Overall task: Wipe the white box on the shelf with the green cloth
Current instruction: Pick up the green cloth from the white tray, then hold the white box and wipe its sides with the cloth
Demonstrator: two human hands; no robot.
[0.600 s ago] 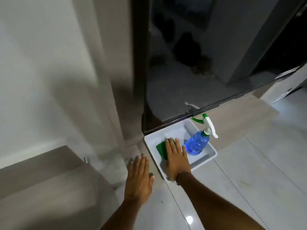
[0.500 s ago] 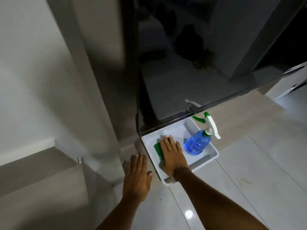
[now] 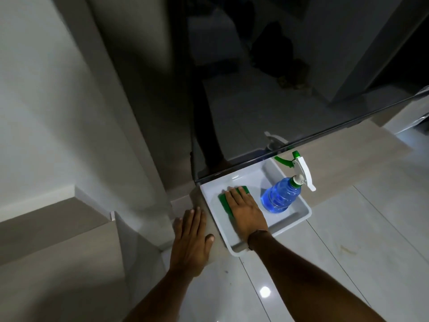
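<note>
A shallow white box [image 3: 299, 217] sits on a low ledge, its far end tucked under a dark glossy panel. Inside it lies the green cloth [image 3: 224, 201], mostly covered by my right hand [image 3: 247, 211], which presses flat on it with fingers together and pointing away from me. My left hand [image 3: 191, 240] rests flat, fingers slightly spread, on the ledge just left of the box and holds nothing. A blue spray bottle [image 3: 279, 197] with a white and green trigger lies in the right half of the box, beside my right hand.
The dark glossy panel [image 3: 255, 89] overhangs the box's far end and mirrors the floor. A grey pillar [image 3: 130, 135] stands at the left. Pale glossy floor tiles [image 3: 348, 263] spread to the right and toward me. A wooden strip [image 3: 348, 154] runs along the panel's base.
My right hand has slid the green cloth farther into the box, toward the dark panel. My left hand stays flat beside the box. The camera has shifted slightly.
</note>
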